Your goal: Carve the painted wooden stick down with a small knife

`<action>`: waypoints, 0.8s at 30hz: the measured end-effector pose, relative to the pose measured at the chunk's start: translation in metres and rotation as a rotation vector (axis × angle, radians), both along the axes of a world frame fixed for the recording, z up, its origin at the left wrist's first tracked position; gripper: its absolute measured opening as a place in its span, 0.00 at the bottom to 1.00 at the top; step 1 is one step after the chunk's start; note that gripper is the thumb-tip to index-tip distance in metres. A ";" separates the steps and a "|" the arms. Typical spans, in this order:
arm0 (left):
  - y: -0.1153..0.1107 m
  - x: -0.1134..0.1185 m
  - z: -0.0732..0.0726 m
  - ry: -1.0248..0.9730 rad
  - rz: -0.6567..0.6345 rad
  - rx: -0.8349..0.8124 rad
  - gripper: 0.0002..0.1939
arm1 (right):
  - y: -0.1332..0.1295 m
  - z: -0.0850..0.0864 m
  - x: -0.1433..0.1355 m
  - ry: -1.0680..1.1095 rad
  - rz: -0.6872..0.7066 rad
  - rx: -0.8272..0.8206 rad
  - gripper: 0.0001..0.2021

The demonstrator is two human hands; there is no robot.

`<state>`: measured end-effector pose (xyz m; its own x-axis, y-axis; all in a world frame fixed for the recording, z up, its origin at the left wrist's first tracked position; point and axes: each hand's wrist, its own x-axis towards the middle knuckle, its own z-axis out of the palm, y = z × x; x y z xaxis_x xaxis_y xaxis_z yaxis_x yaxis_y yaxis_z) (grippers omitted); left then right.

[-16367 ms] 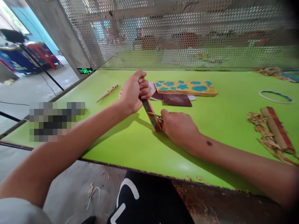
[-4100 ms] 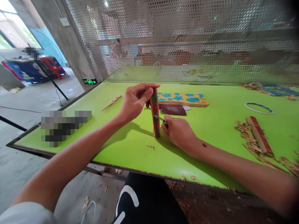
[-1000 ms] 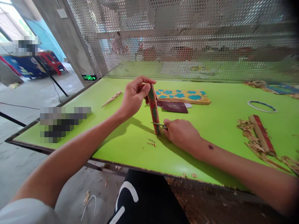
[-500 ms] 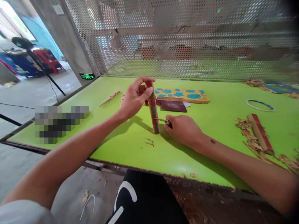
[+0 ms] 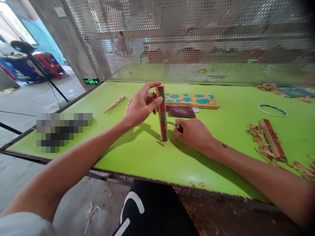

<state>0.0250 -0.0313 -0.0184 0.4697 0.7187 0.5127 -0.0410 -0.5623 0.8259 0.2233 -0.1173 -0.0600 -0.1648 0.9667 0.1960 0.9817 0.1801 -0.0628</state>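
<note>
My left hand point(image 5: 142, 103) grips the top of a narrow wooden strip point(image 5: 162, 114) painted red and green, holding it nearly upright with its lower end on the green table point(image 5: 137, 157). Closed around the handle of a small knife point(image 5: 172, 123) is my right hand point(image 5: 193, 132). The knife's blade touches the right side of the strip, below its middle. A few small wood shavings point(image 5: 160, 143) lie at the foot of the strip.
Behind the strip are a yellow board with blue patches point(image 5: 192, 101) and a dark red sheet point(image 5: 182, 111). Carved pointed sticks point(image 5: 114, 105) lie left. At right are a ring point(image 5: 272, 110), a red-sided wood block point(image 5: 272, 139) and shavings point(image 5: 258, 137). A perforated metal screen point(image 5: 184, 39) closes the back.
The strip has turned slightly in my left hand, and the knife blade sits a little higher on it. The crumbs by its foot look different, paler and nearer the base.
</note>
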 end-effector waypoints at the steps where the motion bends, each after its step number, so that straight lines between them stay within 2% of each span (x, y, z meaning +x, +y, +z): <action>1: 0.000 0.000 0.000 0.005 -0.004 -0.021 0.23 | 0.000 0.001 0.001 0.007 -0.003 0.008 0.10; 5: -0.003 0.000 0.001 0.048 -0.025 -0.079 0.19 | 0.001 0.004 0.006 0.025 -0.007 0.048 0.10; 12: -0.005 -0.001 0.004 0.016 0.014 -0.119 0.23 | 0.000 0.006 0.009 0.065 0.033 0.082 0.10; 16: -0.001 -0.001 0.002 -0.028 0.044 -0.077 0.30 | 0.001 0.006 0.010 0.063 0.042 0.104 0.10; 24: -0.001 -0.001 -0.001 0.051 0.067 0.030 0.28 | 0.002 0.004 0.010 0.074 0.066 0.071 0.10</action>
<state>0.0240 -0.0328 -0.0198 0.4473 0.7340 0.5111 0.0391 -0.5869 0.8087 0.2333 -0.1154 -0.0565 -0.2105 0.9372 0.2781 0.9606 0.2511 -0.1192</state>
